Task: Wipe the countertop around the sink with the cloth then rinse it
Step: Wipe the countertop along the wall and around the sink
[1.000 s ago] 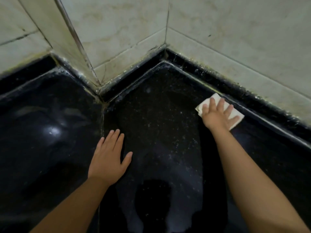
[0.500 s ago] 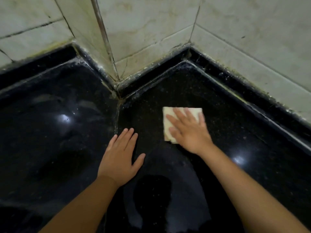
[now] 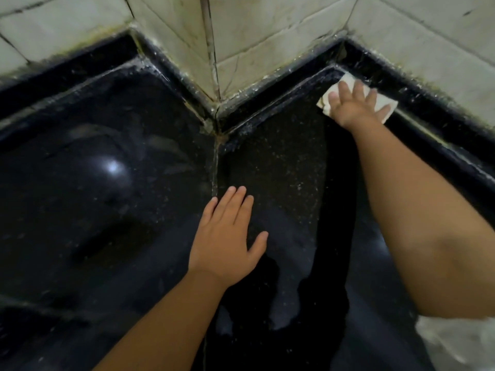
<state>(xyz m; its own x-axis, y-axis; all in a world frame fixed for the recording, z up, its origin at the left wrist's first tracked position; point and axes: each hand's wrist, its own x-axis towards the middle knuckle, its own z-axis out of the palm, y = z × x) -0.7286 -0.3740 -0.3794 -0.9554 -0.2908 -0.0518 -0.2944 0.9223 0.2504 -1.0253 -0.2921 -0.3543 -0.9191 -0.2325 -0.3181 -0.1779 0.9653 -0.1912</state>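
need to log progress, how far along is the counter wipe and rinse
Done: cannot tell; the black countertop still shows pale specks. In hand: the right hand presses the cloth flat into the far corner by the wall, while the left hand rests flat on the counter. Left: rinsing; no sink or tap in view.

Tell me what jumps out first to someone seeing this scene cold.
The pale cloth stands out against the black countertop, pressed flat under the right hand in the far right corner by the raised edge. The left hand lies flat on the counter near the seam. Behind, stained white wall tiles jut out in a corner toward the viewer.
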